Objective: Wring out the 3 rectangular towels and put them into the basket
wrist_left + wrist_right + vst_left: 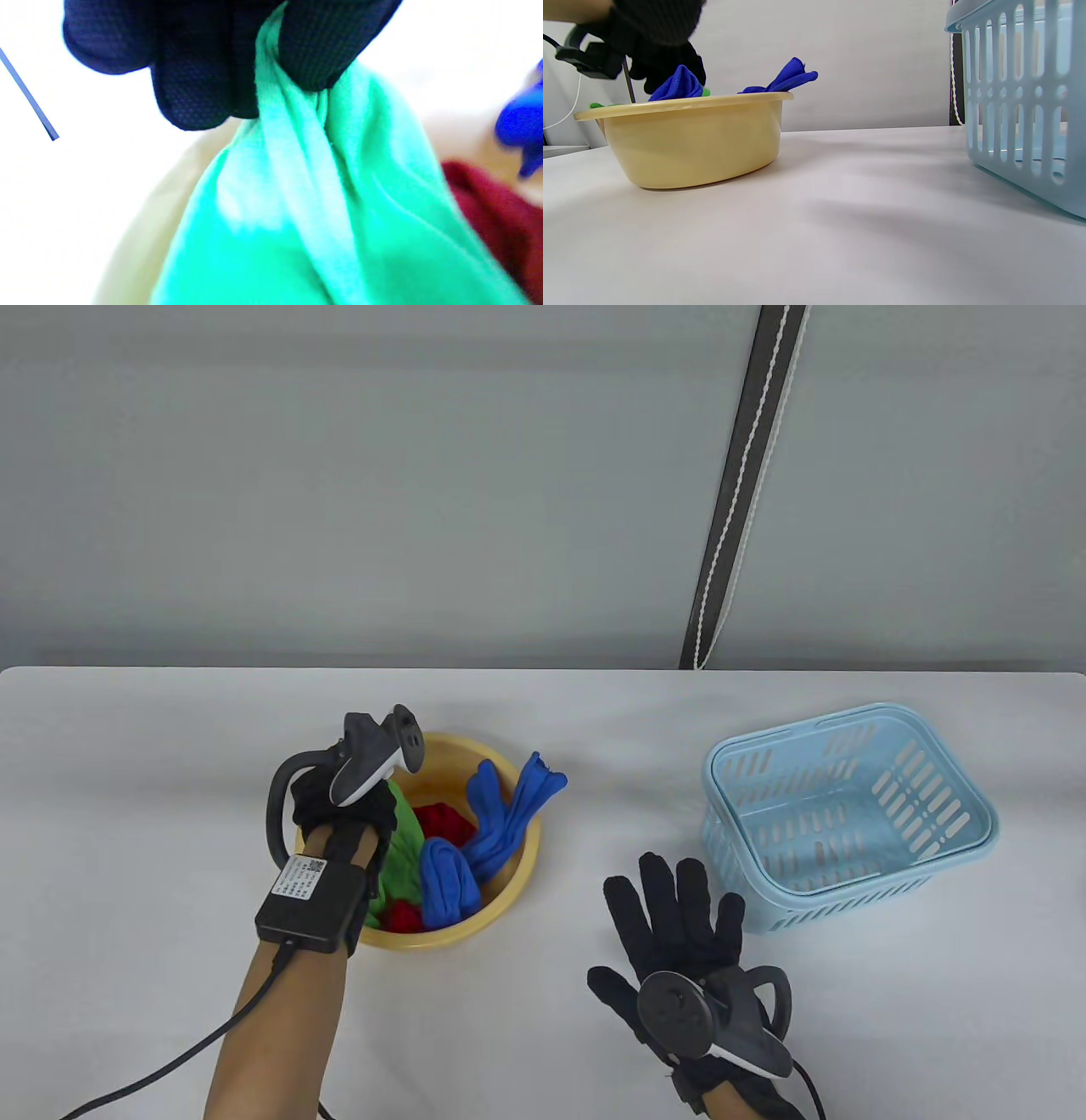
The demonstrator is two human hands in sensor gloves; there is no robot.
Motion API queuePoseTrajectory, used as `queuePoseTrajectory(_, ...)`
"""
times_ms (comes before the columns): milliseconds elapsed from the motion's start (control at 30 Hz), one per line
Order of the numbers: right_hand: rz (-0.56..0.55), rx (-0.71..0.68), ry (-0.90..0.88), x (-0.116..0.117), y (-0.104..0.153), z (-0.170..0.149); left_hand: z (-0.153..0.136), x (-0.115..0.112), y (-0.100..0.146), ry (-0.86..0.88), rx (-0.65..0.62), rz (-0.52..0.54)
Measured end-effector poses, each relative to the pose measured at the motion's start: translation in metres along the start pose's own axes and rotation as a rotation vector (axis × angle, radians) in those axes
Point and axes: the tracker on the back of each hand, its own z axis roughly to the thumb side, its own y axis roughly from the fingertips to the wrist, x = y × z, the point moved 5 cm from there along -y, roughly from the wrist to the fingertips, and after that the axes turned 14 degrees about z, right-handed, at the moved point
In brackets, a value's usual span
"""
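My left wrist view alone shows the left hand (220, 55) pinching the green towel (322, 212). From above I count 3 towels in 1 bowl (509, 891), 1 basket (848, 814); my right hand (679, 933) lies spread on the desk (170, 772).

Round yellow plastic basin (509, 899): left of frame centre on the white tabletop (170, 780).
Green towel (405, 848), red towel (441, 821), blue towel (501, 823): inside basin, green leftmost, blue rightmost with one end over the far rim.
Left hand (339, 806): over basin's left side, gripping green towel.
Light-blue slotted plastic basket (848, 814): right of basin, well apart.
Right hand (679, 933): lower centre-right, between basin and basket.
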Motion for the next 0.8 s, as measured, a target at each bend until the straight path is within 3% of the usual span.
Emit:
queuePoseTrajectory(233, -0.034, -0.023, -0.062, -0.011, 0.006, 0.002, -0.027, 0.077, 0.047, 0.142, -0.029, 0.241)
queuePoseTrajectory(433, -0.072, -0.075, -0.145, -0.029, 0.011, 0.011, -0.038, 0.127, 0.098, 0.297, -0.094, 0.449)
queuePoseTrajectory(633, -0.1, -0.159, -0.259, -0.055, 0.006, 0.03, -0.031, 0.162, 0.147, 0.403, -0.179, 0.614)
queuePoseTrajectory(800, -0.077, -0.264, -0.515, -0.07, -0.012, 0.041, -0.013, 0.173, 0.186, 0.49, -0.255, 0.694)
